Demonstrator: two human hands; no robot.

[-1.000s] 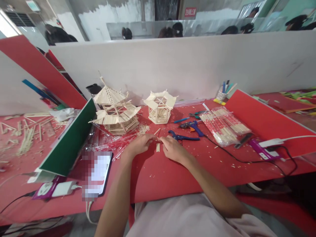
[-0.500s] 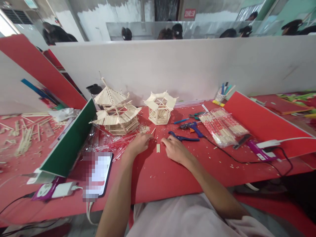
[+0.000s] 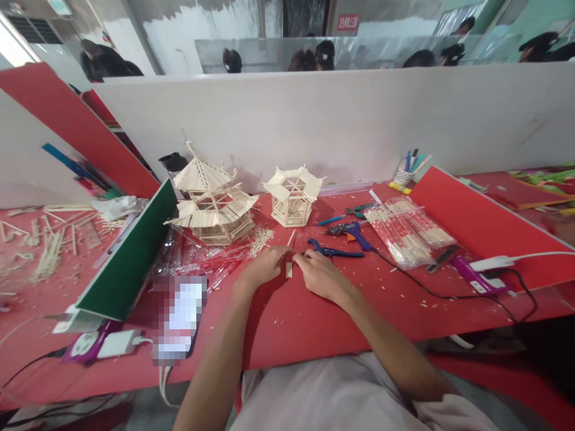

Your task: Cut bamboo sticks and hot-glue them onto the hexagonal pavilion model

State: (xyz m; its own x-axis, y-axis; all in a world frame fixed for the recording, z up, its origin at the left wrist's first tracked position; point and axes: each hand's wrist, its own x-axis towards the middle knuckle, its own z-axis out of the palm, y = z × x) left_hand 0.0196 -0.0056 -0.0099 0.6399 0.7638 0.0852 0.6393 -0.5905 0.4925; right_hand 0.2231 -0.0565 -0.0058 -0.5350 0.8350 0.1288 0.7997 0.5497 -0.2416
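At the far left of a red table (image 3: 314, 311), loose pale wooden sticks (image 3: 45, 251) lie scattered beyond a slanted green board (image 3: 126, 263). Near the front edge, a white plug adapter (image 3: 112, 344) sits just left of a black phone (image 3: 179, 317). Behind them stands a two-tier pagoda model of wooden sticks (image 3: 211, 200), with crumpled red-and-clear wrappers (image 3: 211, 254) at its foot.

At the centre, the person's left hand (image 3: 265, 266) rests on the table with its fingers curled narrow; whether it pinches anything cannot be told. Just to its right, a short pale wooden stick piece (image 3: 288, 269) lies flat on the table between the two hands, close to both sets of fingertips. The right hand (image 3: 321, 275) sits just beside it, fingers also drawn in, its grip unclear.

Farther back stands a smaller hexagonal stick pavilion (image 3: 293, 194). To the right lie blue-handled pliers (image 3: 335, 250), touching the right hand's far side, then a blue glue gun (image 3: 350, 230) and clear packs of wrapped chopsticks (image 3: 406, 227). A purple power strip (image 3: 476, 272) lies near the right edge.
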